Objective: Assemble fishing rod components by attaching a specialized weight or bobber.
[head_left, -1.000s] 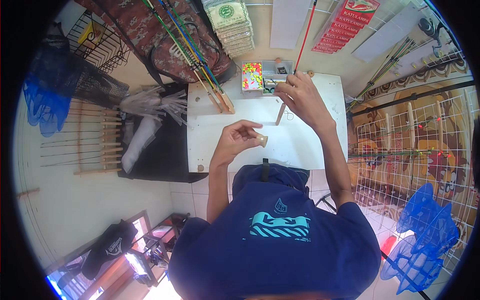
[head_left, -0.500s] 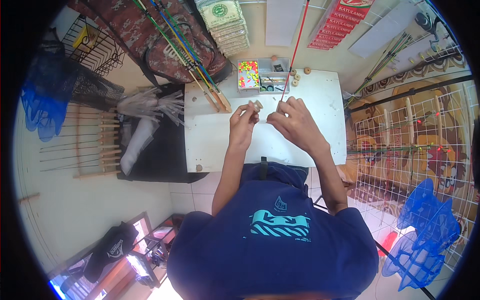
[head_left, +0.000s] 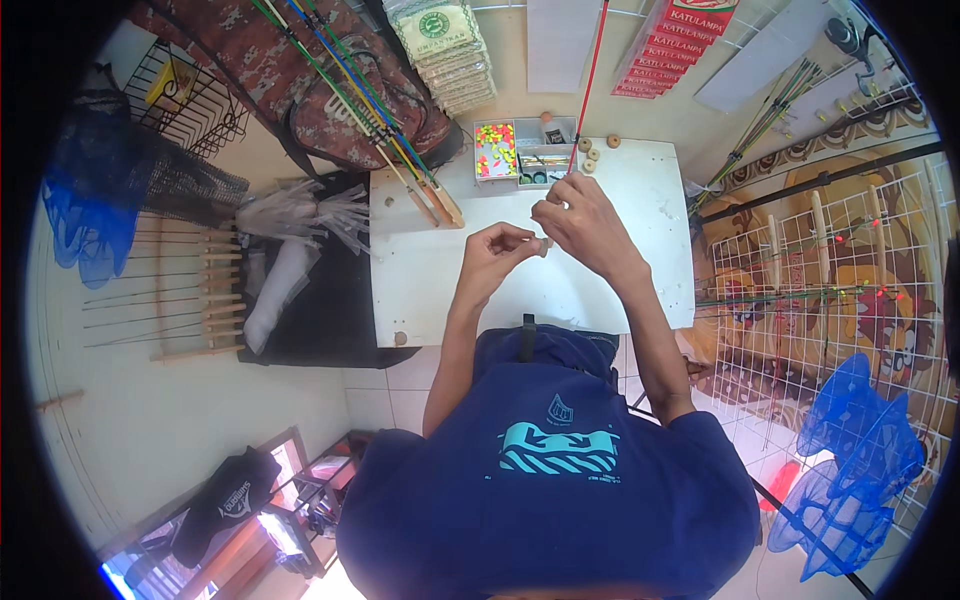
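Note:
My left hand (head_left: 492,264) is closed in a pinch on a small pale spool (head_left: 541,247), held just above the white table. Fingers of my right hand (head_left: 592,228) are curled round the lower end of a thin red fishing rod (head_left: 591,88), which rises away from me past the top of the picture. The spool sits right below my right fingertips; whether they touch it I cannot tell. Behind the right hand stands a divided plastic box (head_left: 548,180) with red and yellow small pieces (head_left: 495,150) in its left part.
Several round wooden spools (head_left: 590,155) lie at the back right of the white table (head_left: 430,290). Several rods with wooden handles (head_left: 440,205) lean at its back left. A white wire grid (head_left: 780,270) stands to the right, with blue nets (head_left: 850,440) near it.
My left hand has moved right and nearer to me, carrying the spool under my right hand. The right hand has shifted slightly, and the rod's visible lower end now shows higher.

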Available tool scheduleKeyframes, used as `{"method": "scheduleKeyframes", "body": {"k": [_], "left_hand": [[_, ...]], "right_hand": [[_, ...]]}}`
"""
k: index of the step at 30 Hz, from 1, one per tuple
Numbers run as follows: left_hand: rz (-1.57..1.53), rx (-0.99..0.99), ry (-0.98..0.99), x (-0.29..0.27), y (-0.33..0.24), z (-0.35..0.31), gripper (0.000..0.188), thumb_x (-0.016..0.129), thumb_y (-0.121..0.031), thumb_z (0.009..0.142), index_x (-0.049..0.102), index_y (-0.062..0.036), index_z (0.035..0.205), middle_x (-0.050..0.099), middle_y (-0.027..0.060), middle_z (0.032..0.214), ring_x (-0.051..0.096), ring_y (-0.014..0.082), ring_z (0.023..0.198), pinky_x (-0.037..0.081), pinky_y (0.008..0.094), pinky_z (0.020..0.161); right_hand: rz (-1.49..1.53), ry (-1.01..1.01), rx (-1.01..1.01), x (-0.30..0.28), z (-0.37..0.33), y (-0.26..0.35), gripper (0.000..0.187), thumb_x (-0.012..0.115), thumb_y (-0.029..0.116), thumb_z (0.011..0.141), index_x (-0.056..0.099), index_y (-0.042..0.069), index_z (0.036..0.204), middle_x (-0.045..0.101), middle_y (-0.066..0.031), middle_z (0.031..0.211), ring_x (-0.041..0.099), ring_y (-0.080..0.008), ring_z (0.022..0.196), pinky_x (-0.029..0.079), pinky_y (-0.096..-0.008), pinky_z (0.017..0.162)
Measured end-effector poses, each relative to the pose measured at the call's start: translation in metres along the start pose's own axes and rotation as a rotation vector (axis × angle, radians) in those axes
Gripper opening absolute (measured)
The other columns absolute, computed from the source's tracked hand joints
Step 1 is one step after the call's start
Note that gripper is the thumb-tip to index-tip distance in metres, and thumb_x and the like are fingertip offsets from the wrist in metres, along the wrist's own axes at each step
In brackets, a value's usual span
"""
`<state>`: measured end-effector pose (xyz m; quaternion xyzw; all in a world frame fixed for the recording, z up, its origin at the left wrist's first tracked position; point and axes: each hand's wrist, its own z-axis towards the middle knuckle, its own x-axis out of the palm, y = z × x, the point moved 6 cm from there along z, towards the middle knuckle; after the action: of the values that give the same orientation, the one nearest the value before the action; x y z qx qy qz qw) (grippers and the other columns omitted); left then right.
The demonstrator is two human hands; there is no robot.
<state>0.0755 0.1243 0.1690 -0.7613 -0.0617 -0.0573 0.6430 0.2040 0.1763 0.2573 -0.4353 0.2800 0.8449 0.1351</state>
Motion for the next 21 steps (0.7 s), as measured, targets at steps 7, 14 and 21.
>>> {"method": "scheduleKeyframes", "body": {"k": [7, 14, 21], "left_hand": [[0.261, 0.021, -0.122, 0.004, 0.028, 0.025, 0.025, 0.075, -0.014, 0.08, 0.065, 0.0011, 0.098, 0.071, 0.0094, 0.079, 0.064, 0.0094, 0.069, 0.049, 0.0228, 0.065], [0.369, 0.036, -0.127, 0.003, 0.075, 0.05, 0.025, 0.075, -0.023, 0.08, 0.069, -0.0034, 0.094, 0.071, 0.0078, 0.079, 0.064, 0.0108, 0.067, 0.049, 0.0236, 0.068], [0.369, -0.034, -0.077, 0.007, 0.1, 0.063, 0.031, 0.075, -0.031, 0.08, 0.071, -0.0043, 0.096, 0.071, 0.0066, 0.077, 0.064, 0.0124, 0.069, 0.05, 0.0259, 0.069]], "right_hand": [[-0.077, -0.051, -0.057, 0.014, -0.009, -0.004, 0.017, 0.072, 0.01, 0.066, 0.066, 0.006, 0.082, 0.059, -0.0079, 0.109, 0.052, -0.0267, 0.114, 0.044, -0.0415, 0.098], [0.055, -0.44, 0.071, 0.012, -0.04, -0.033, 0.024, 0.068, 0.003, 0.072, 0.069, 0.007, 0.095, 0.055, -0.0123, 0.116, 0.053, -0.0303, 0.109, 0.044, -0.0425, 0.092], [0.553, -0.356, 0.687, 0.092, -0.093, -0.107, 0.043, 0.06, 0.008, 0.087, 0.048, 0.009, 0.128, 0.051, -0.0177, 0.122, 0.057, -0.0288, 0.104, 0.049, -0.0379, 0.086]]}}
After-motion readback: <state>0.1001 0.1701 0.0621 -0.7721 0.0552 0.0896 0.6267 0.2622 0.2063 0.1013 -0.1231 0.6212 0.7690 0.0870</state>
